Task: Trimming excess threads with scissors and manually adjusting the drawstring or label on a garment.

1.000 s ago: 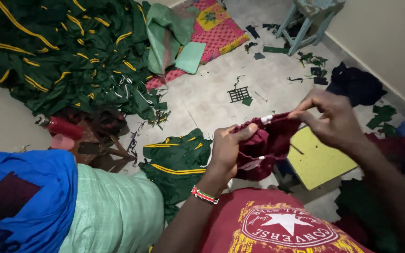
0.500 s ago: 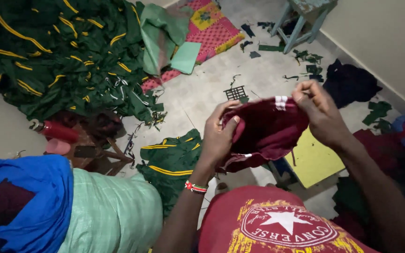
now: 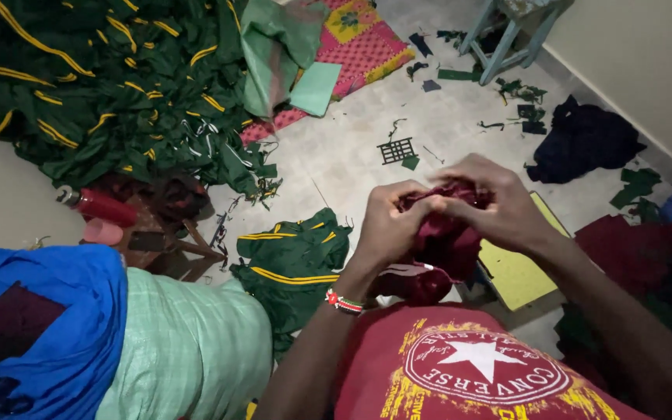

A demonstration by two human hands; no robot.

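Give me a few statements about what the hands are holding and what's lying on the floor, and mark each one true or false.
1. Both the left hand and the right hand grip the crumpled maroon cloth garment. True.
2. The pile of dark green garments with yellow stripes lies at upper left. True.
3. The flat yellow sheet hangs on the wall. False: it lies on the floor.
4. The left wrist is bare. False: it wears a beaded red, white and green wristband.
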